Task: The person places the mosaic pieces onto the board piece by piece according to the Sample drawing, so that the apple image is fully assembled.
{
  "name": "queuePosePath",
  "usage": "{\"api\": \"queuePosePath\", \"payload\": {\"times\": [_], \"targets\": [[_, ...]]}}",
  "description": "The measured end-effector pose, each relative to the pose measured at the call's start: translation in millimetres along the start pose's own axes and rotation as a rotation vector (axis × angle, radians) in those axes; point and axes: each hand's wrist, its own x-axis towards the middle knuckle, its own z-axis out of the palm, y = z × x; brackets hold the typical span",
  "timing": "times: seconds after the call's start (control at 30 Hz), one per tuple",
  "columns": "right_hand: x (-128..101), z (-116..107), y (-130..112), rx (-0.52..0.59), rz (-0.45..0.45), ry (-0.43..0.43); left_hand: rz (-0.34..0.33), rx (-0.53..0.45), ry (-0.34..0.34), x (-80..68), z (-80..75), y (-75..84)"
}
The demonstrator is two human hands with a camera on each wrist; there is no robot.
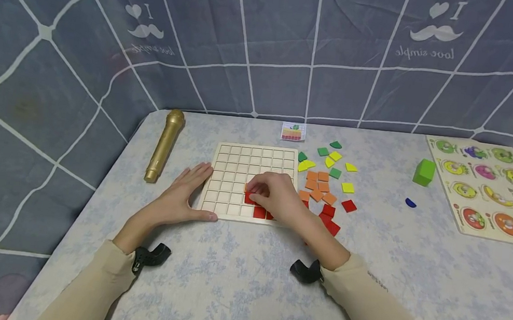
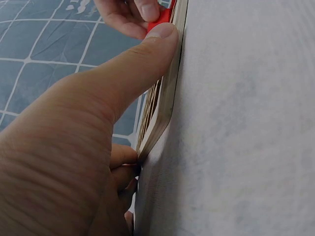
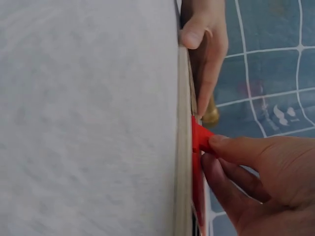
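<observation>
The left hand lies flat with straight fingers against the left edge of the wooden grid board, thumb along its near edge, holding nothing. To its right, the right hand pinches a red square tile at its fingertips, tilted, one edge down on the board's lower rows. The cell beneath is hidden by the fingers; other red tiles sit in the bottom row.

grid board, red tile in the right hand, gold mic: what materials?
Grid board: looks like pale unfinished wood or plywood; matte, with a light edge in the wrist views. Red tile, pinched by the right hand: probably painted wood or plastic; flat, even colour, hard to tell. Gold microphone: metallic sheen, either metal or gold-coated plastic.
</observation>
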Motion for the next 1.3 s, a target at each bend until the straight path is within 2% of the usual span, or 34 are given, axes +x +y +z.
{"api": "queuePosePath", "payload": {"times": [0.23, 0.43, 0.6, 0.87, 1.1, 1.3], "targets": [[-2.9, 6.6, -0.4, -0.072, -0.063, 0.020, 0.004, -0.006, -0.003, -0.3, -0.3, 0.8], [-4.0, 9.7, -4.7, -0.146, -0.057, 0.025, 0.009, 0.001, 0.002, -0.8, -0.1, 0.4], [-4.6, 9.6, -6.2, -0.224, -0.058, 0.004, 0.007, 0.002, 0.005, -1.5, 0.0, 0.4], [-8.8, 8.5, -8.3, -0.329, -0.128, -0.011, 0.008, -0.001, 0.010, -2.1, 2.4, -1.1], [-15.1, 1.7, -8.7, -0.291, -0.133, -0.043, 0.008, 0.003, 0.011, -1.6, 2.1, -0.9], [-27.0, -23.1, 1.0, -0.192, -0.069, -0.053, 0.013, 0.007, 0.012, 0.3, 1.2, -0.2]]}}
